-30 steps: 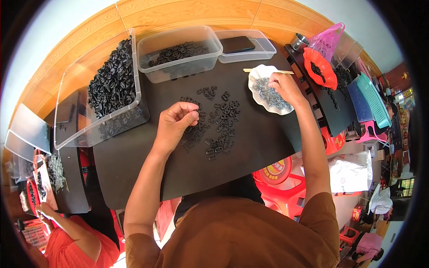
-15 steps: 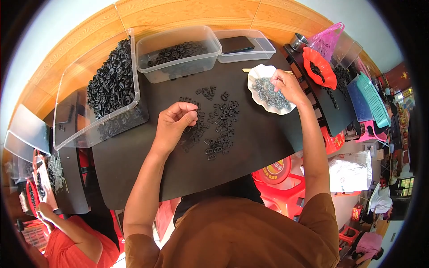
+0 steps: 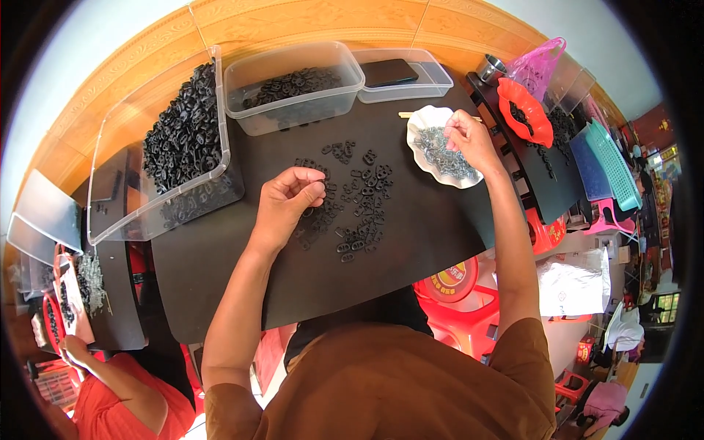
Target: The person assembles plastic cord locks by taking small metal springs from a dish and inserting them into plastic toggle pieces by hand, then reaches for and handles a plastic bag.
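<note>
My left hand (image 3: 290, 205) is closed in a pinch above the table, with a small dark bit showing at its fingertips that looks like one of the black plastic parts. Loose black plastic parts (image 3: 359, 235), oval with holes, are scattered under and beside that hand. Over on the right, my right hand (image 3: 469, 139) hovers at the far edge of a white scalloped bowl (image 3: 424, 163), thumb and fingers pressed together. Small silvery metal pieces (image 3: 444, 155) fill the bowl. Whatever the right fingertips hold is too small to make out.
A large clear bin (image 3: 226, 147) heaped with black parts stands at the left. Behind are a clear tub (image 3: 293, 117) with more parts and a shallow box (image 3: 411, 92) holding a dark flat object. A red bowl (image 3: 539, 121) sits right; a person in red (image 3: 139, 396) works at left.
My right hand has shifted very slightly up over the bowl, still pinched. The left hand stays where it was.
</note>
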The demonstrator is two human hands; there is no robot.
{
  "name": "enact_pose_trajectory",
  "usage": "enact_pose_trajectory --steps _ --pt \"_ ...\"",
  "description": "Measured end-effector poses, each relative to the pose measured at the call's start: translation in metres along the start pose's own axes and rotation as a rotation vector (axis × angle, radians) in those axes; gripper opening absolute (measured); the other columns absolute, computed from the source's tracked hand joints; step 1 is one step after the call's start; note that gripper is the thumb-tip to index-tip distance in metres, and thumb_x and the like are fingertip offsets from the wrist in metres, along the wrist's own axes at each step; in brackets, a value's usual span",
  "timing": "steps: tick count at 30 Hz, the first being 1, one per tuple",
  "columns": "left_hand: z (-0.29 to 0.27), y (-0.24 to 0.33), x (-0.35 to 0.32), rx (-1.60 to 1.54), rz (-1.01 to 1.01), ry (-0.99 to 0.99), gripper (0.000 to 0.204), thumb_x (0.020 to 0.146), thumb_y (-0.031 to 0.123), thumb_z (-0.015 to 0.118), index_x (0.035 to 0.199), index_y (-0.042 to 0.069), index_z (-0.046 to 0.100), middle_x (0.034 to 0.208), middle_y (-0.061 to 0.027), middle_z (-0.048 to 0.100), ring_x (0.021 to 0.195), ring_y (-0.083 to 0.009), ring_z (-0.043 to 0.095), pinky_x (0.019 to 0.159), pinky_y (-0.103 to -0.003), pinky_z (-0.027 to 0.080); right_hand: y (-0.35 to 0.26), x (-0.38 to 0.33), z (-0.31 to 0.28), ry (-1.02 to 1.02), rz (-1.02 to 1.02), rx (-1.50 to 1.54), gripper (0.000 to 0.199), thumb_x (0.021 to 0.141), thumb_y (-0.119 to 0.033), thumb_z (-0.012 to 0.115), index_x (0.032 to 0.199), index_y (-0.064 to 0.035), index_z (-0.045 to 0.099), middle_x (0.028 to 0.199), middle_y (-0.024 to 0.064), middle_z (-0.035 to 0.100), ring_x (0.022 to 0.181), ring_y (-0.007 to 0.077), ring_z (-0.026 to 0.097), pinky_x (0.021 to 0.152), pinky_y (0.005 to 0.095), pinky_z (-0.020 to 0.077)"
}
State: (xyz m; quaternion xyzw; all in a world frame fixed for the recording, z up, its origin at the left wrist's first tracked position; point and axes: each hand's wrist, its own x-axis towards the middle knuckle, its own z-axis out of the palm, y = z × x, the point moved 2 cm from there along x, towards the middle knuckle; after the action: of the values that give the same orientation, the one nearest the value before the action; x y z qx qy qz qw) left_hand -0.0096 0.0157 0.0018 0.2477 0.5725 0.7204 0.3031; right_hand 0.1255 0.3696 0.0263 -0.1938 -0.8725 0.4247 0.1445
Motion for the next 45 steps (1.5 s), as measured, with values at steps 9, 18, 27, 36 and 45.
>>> enact_pose_trajectory --steps 9,18,27,36,45 --pt "-0.001 0.000 0.000 -0.010 0.004 -0.004 0.008 0.087 0.005 0.066 0.095 0.003 0.066 0.081 0.0009 0.064 0.072 -0.0059 0.059 0.068 -0.021 0.050 0.003 -0.002 0.003 0.022 -0.050 -0.196 0.008 0.087 0.001 0.059 0.094 0.0001 0.062 0.078 0.0019 0.064 0.062 0.0070 0.057 0.056 0.0217 0.0471" --pt "0.003 0.001 -0.002 -0.099 0.004 -0.015 0.011 0.086 0.001 0.066 0.097 0.002 0.067 0.083 -0.0016 0.065 0.073 -0.0071 0.060 0.067 -0.022 0.051 -0.078 -0.029 0.056 -0.165 -0.160 0.321 0.003 0.087 -0.001 0.060 0.089 -0.0017 0.063 0.085 0.0028 0.065 0.074 0.0089 0.062 0.064 0.0209 0.0477" --pt "0.001 -0.001 -0.001 -0.027 0.017 -0.028 0.013 0.085 0.003 0.067 0.097 0.002 0.062 0.083 -0.0014 0.063 0.071 -0.0066 0.058 0.065 -0.022 0.049 -0.136 -0.042 0.133 -0.301 -0.276 0.391 0.005 0.085 0.002 0.064 0.089 -0.0001 0.063 0.084 0.0032 0.066 0.079 0.0080 0.064 0.071 0.0217 0.0516" --pt "0.001 0.001 -0.001 0.052 0.014 -0.015 0.022 0.082 0.002 0.068 0.100 0.003 0.057 0.085 -0.0019 0.061 0.076 -0.0071 0.058 0.068 -0.023 0.048 -0.140 -0.038 0.140 -0.329 -0.263 0.345 0.005 0.085 0.002 0.064 0.090 0.0002 0.062 0.084 0.0028 0.066 0.078 0.0079 0.063 0.071 0.0220 0.0518" --pt "0.003 0.003 -0.002 0.071 0.020 -0.027 0.021 0.082 0.002 0.068 0.100 0.003 0.056 0.084 -0.0021 0.061 0.076 -0.0073 0.058 0.069 -0.023 0.049 -0.140 -0.038 0.140 -0.345 -0.262 0.337 0.007 0.086 0.001 0.065 0.092 0.0001 0.061 0.085 0.0031 0.065 0.079 0.0082 0.063 0.073 0.0226 0.0519"
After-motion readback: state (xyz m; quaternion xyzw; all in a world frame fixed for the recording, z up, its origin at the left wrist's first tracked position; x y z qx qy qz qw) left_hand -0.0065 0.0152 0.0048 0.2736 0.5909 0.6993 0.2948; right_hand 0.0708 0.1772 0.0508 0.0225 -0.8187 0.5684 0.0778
